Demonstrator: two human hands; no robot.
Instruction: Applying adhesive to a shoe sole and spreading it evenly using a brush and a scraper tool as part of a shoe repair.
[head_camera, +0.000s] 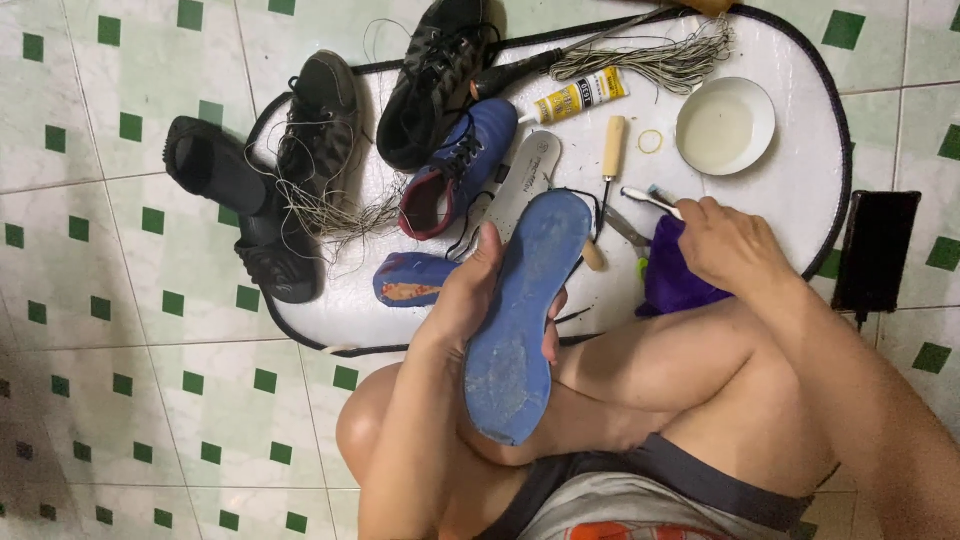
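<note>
So I'm sitting cross-legged on the tiled floor, and my left hand (470, 300) is gripping the blue shoe sole (525, 310) by its long edge, fingers wrapped around the middle, holding it sole-up just over my knee at the near edge of the white oval mat (790, 200). It's looking thin and rubbery, scuffed and worn pale at the heel end, so I'm guessing it's light and bendy and best held at the narrow waist like I'm doing, since the ends would probably flop.

My right hand (730, 245) is pinching a small white-handled brush or applicator (650, 198) over the mat's right side, right above a purple cloth (675, 280).

Everything else is lying on that mat: a shallow white bowl (725, 125) toward its far right, a yellow glue tube (575, 97) and a wooden-handled awl (610, 150) near the middle, a bundle of waxy thread (660, 58) at the far edge, a blue shoe upper (460, 165) with a white insole (525, 180) beside it, and black shoes (320, 120) spilling off the left end.
</note>
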